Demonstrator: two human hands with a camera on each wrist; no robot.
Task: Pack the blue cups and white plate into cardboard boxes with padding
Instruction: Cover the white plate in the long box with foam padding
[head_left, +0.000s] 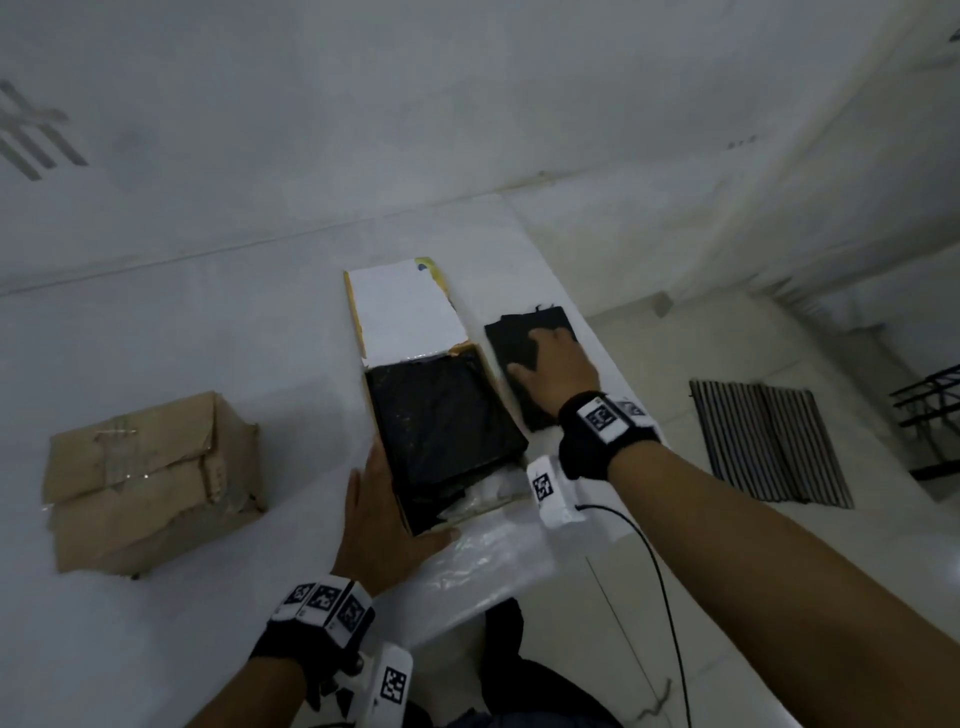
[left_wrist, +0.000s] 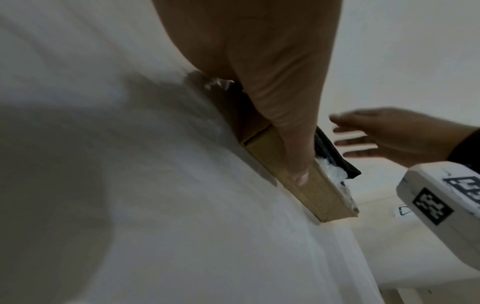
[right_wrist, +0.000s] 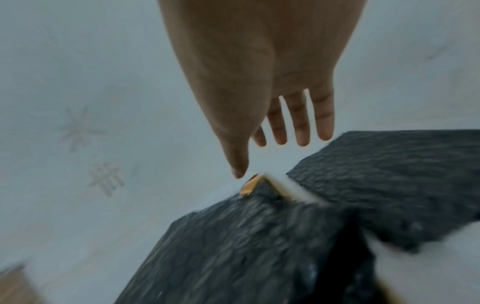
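Note:
A flat cardboard box (head_left: 370, 402) lies open mid-table, its white lid (head_left: 410, 312) folded back. A black foam pad (head_left: 447, 415) fills it, with crinkled clear wrap (head_left: 488, 491) showing at the near end. My left hand (head_left: 379, 512) lies flat against the box's near-left corner, and its thumb (left_wrist: 298, 164) presses on the near wall (left_wrist: 311, 197). My right hand (head_left: 556, 369) is over a loose black foam pad (head_left: 511, 338) right of the box, fingers (right_wrist: 301, 123) straight and spread; I cannot tell whether it touches the pad. No cups or plate show.
A closed, crumpled brown box (head_left: 150, 478) sits at the left of the white table. A clear plastic sheet (head_left: 483, 566) lies by the near edge. The table's right edge runs close beside the loose pad, above a tiled floor with a striped mat (head_left: 769, 441).

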